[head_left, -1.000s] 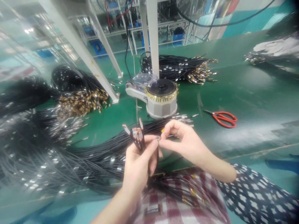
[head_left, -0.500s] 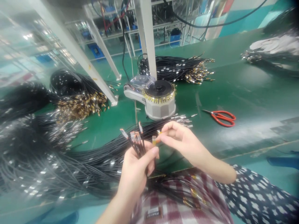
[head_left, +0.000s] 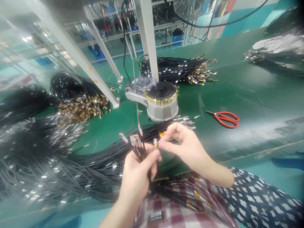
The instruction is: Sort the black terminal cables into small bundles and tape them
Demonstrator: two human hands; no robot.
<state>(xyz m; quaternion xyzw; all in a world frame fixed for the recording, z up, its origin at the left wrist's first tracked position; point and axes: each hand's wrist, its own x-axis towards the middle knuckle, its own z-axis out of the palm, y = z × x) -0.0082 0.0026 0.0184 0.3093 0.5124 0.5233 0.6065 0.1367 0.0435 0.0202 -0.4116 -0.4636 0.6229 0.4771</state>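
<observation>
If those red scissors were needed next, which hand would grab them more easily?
Probably the right hand: it is nearer the red scissors and pinches only one cable tip, while the left hand grips a bunch of black cables.

Bright, even overhead light; soft glare on green desk; weak shadows; heavy smear and blur along left edge over cable piles; fisheye bending at corners; cable tips at centre slightly soft; far background hazy.
</observation>
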